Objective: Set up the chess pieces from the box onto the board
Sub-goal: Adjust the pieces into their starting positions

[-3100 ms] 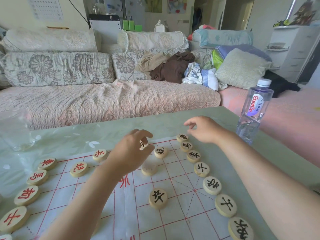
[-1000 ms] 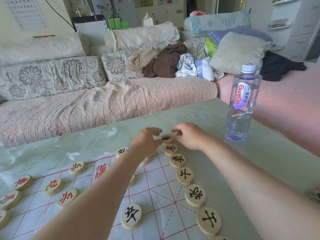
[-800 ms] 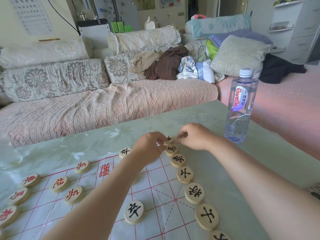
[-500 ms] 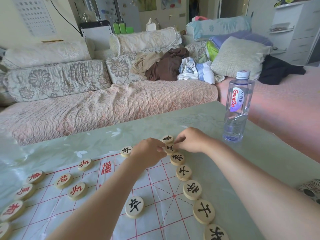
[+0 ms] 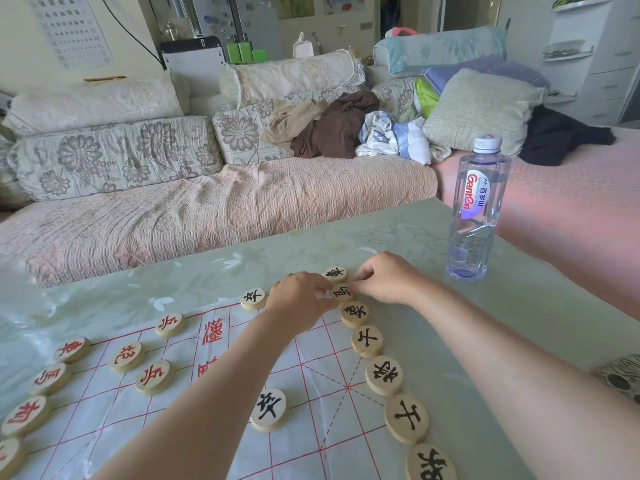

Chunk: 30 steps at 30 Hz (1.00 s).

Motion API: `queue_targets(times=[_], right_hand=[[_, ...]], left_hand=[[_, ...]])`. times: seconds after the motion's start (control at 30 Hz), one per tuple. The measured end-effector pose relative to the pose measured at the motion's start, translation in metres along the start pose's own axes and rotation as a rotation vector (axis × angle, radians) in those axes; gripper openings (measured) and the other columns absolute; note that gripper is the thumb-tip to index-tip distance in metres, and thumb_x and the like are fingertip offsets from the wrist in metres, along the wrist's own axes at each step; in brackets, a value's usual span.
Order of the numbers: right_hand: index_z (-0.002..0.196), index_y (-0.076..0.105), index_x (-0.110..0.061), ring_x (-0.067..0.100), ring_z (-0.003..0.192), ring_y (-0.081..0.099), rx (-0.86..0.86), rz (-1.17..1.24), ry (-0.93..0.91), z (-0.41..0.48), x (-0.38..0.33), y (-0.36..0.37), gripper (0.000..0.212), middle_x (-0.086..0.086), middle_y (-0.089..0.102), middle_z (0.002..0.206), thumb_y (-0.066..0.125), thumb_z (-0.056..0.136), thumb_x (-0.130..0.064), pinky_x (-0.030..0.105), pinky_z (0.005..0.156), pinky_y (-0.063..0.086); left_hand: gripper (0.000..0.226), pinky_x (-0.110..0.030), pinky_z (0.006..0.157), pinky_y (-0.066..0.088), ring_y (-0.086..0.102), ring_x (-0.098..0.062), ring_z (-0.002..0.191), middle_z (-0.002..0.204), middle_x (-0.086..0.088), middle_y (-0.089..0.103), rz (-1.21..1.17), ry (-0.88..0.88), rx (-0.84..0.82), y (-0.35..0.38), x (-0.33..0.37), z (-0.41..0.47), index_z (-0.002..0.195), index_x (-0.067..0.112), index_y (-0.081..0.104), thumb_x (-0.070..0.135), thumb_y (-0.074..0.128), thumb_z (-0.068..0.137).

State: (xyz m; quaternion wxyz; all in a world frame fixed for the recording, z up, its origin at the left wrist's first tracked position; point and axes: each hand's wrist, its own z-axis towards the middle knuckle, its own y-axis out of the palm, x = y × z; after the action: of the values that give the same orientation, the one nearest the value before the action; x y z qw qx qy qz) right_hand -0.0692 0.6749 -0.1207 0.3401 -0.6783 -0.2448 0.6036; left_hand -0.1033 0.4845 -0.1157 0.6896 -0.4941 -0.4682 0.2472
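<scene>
From either side, left hand (image 5: 299, 301) and right hand (image 5: 384, 280) each hold a pinching grip on one round black-lettered wooden disc (image 5: 342, 292) lying flat between them

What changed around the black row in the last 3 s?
The left hand no longer holds a piece aloft; it moved right to the black row. The right hand came down from the far end piece to the second black piece. Both hands' fingertips now meet on it, the right pinching its edge. The water bottle, red pieces and the rest of the row stayed put.
</scene>
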Motion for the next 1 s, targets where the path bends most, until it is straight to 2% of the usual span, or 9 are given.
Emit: queue_targets(times=[0.13,0.23,0.3,0.37,0.5,0.63,0.8,0.9,1.0], right_hand=[[0.068,0.073,-0.031,0.011,0.072,0.062,-0.003,-0.015,-0.02,0.0,-0.001,0.0,0.02,-0.009,0.068,0.072,0.072,0.081,-0.045,0.024,0.062,0.044],[0.083,0.076,-0.027,0.015,0.085,0.065,-0.003,-0.045,-0.026,-0.002,-0.002,-0.003,0.021,-0.007,0.071,0.087,0.067,0.085,-0.046,0.03,0.077,0.053],[0.086,0.074,-0.027,0.014,0.091,0.064,-0.003,-0.055,-0.029,-0.007,-0.002,-0.007,0.02,-0.008,0.071,0.094,0.066,0.085,-0.046,0.033,0.085,0.053],[0.08,0.071,-0.031,0.01,0.091,0.064,-0.014,-0.072,-0.048,-0.013,-0.002,-0.013,0.01,-0.013,0.069,0.092,0.068,0.084,-0.039,0.029,0.083,0.052],[0.08,0.072,-0.032,0.007,0.087,0.064,-0.067,-0.114,-0.075,-0.029,-0.003,-0.022,0.007,-0.016,0.069,0.088,0.069,0.083,-0.027,0.021,0.073,0.048],[0.091,0.077,-0.031,0.008,0.092,0.065,-0.142,-0.125,-0.065,-0.039,-0.002,-0.02,0.01,-0.012,0.073,0.096,0.074,0.082,-0.034,0.025,0.084,0.052],[0.094,0.078,-0.029,0.009,0.092,0.066,-0.132,-0.085,-0.074,-0.042,-0.002,-0.012,0.016,-0.012,0.073,0.095,0.076,0.083,-0.039,0.027,0.085,0.053],[0.095,0.078,-0.029,0.01,0.092,0.066,-0.109,-0.062,-0.081,-0.041,-0.001,-0.009,0.013,-0.01,0.074,0.096,0.073,0.086,-0.037,0.028,0.085,0.053],[0.092,0.078,-0.025,0.011,0.087,0.066,-0.059,-0.072,-0.06,-0.04,0.002,-0.008,0.017,-0.008,0.073,0.091,0.071,0.087,-0.039,0.027,0.079,0.052]], left_hand=[[0.035,-0.035,0.094,0.042,0.055,-0.015,0.105,0.1,0.016,0.062,0.007,0.012,0.013,0.001,-0.001,-0.002,0.114,0.033,0.065,0.047,0.068,0.082],[0.041,-0.034,0.095,0.04,0.051,-0.016,0.109,0.111,0.011,0.062,0.013,0.028,0.074,0.002,-0.003,-0.005,0.122,0.03,0.06,0.042,0.067,0.084],[0.033,-0.033,0.091,0.042,0.051,-0.016,0.105,0.105,0.01,0.062,-0.012,0.067,0.18,-0.001,-0.002,-0.01,0.116,0.03,0.063,0.034,0.067,0.085],[0.021,-0.03,0.084,0.044,0.054,-0.012,0.096,0.095,0.014,0.063,-0.041,0.091,0.229,-0.005,0.003,-0.019,0.105,0.03,0.065,0.031,0.067,0.085],[0.02,-0.025,0.077,0.047,0.059,-0.009,0.089,0.096,0.017,0.068,-0.044,0.059,0.082,-0.003,0.015,-0.038,0.105,0.033,0.067,0.031,0.064,0.086],[0.029,-0.027,0.084,0.049,0.062,-0.012,0.091,0.104,0.017,0.068,-0.051,0.014,0.002,0.004,0.02,-0.044,0.115,0.033,0.066,0.034,0.064,0.086],[0.026,-0.025,0.071,0.048,0.06,-0.012,0.079,0.101,0.017,0.069,-0.05,-0.037,0.016,0.008,0.02,-0.047,0.111,0.035,0.067,0.039,0.066,0.085],[0.023,-0.025,0.072,0.047,0.062,-0.012,0.085,0.099,0.015,0.068,-0.066,-0.052,0.026,0.009,0.017,-0.047,0.106,0.032,0.067,0.04,0.067,0.084],[0.029,-0.024,0.066,0.044,0.057,-0.013,0.073,0.102,0.015,0.067,-0.075,-0.047,0.018,0.009,0.018,-0.048,0.111,0.033,0.064,0.044,0.066,0.084]])
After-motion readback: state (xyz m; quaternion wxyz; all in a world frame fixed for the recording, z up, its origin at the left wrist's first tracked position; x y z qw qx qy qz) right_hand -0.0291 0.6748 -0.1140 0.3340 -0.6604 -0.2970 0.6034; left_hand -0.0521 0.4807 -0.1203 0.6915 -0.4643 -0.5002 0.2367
